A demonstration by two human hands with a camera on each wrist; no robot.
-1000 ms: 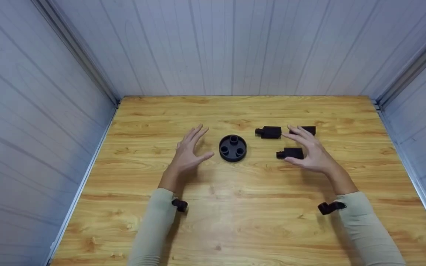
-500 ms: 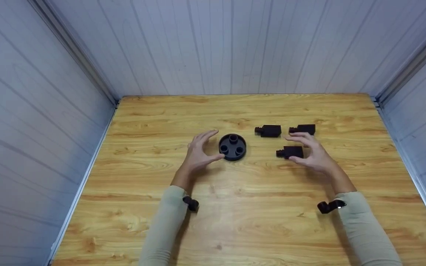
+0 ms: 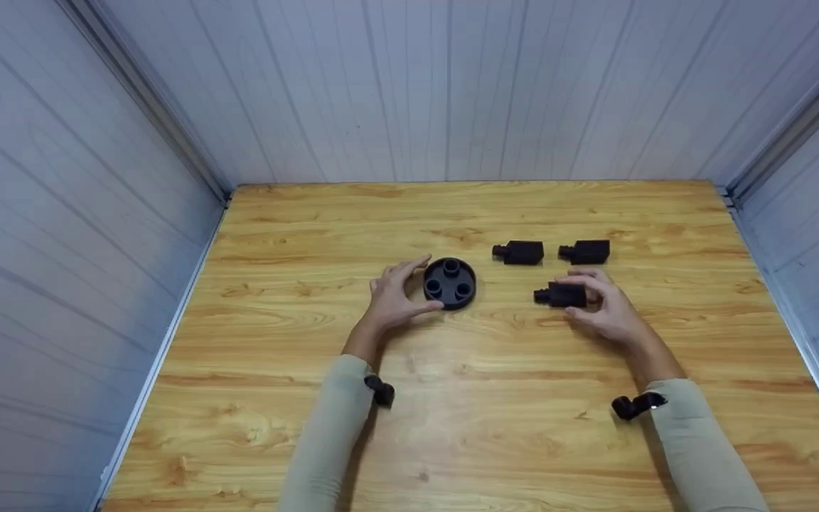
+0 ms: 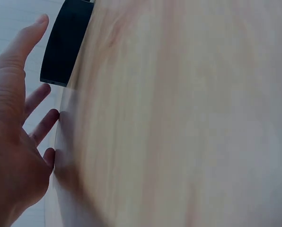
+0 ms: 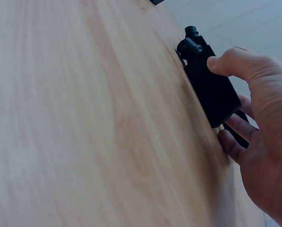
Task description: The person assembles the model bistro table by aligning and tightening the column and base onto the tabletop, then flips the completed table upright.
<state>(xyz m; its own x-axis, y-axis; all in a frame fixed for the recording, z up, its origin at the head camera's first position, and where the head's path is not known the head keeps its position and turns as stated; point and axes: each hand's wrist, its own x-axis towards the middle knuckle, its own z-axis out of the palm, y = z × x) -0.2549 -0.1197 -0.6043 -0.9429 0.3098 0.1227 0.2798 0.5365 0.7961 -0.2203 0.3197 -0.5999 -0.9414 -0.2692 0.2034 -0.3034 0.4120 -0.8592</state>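
A round black base (image 3: pixel 450 284) with a raised rim and three sockets lies on the wooden table. My left hand (image 3: pixel 394 299) curves around its left side, fingertips by the far rim and thumb by the near rim. In the left wrist view a gap shows between the thumb and the base (image 4: pixel 66 42). To the right, my right hand (image 3: pixel 612 309) pinches a black rectangular block with a stepped round peg (image 3: pixel 555 294), peg pointing left. The right wrist view shows the thumb on this block (image 5: pixel 211 90); its far side is hidden.
Two similar black blocks lie farther back, a left one (image 3: pixel 524 252) and a right one (image 3: pixel 589 252), pegs leftward. White panel walls stand behind the table (image 3: pixel 495 427) and at both sides. A small black camera mount sits on each sleeve.
My left hand has moved right, up to the round base. The right hand has come slightly nearer, and its fingers and thumb have closed in on the near block.
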